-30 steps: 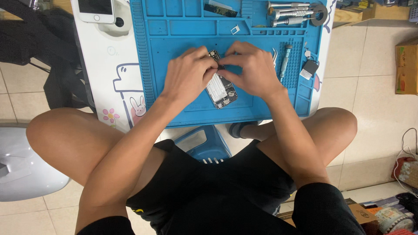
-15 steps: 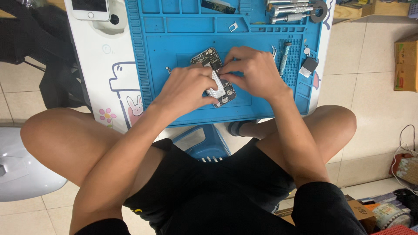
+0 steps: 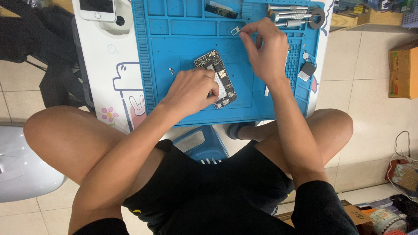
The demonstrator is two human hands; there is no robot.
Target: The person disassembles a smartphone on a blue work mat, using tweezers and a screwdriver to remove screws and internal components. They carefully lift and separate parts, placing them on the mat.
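Observation:
An opened phone (image 3: 216, 74) with bare circuit boards lies tilted on the blue repair mat (image 3: 183, 104). My left hand (image 3: 191, 91) rests on the phone's left edge, fingers curled against it. My right hand (image 3: 264, 50) is raised toward the mat's far compartments, thumb and forefinger pinched near a small square metal part (image 3: 235, 30); whether they touch it I cannot tell. A tiny loose piece (image 3: 172, 70) lies on the mat left of the phone.
Screwdrivers and metal tools (image 3: 289, 14) lie at the mat's far right. A white phone (image 3: 96, 8) sits at the table's far left. A small dark part (image 3: 307, 70) lies right of my hand. A blue stool (image 3: 201, 143) stands between my knees. A cardboard box (image 3: 402, 69) is at right.
My right hand has left the phone and moved up and away to the mat's far compartments. My left hand stays on the phone, which now lies more uncovered.

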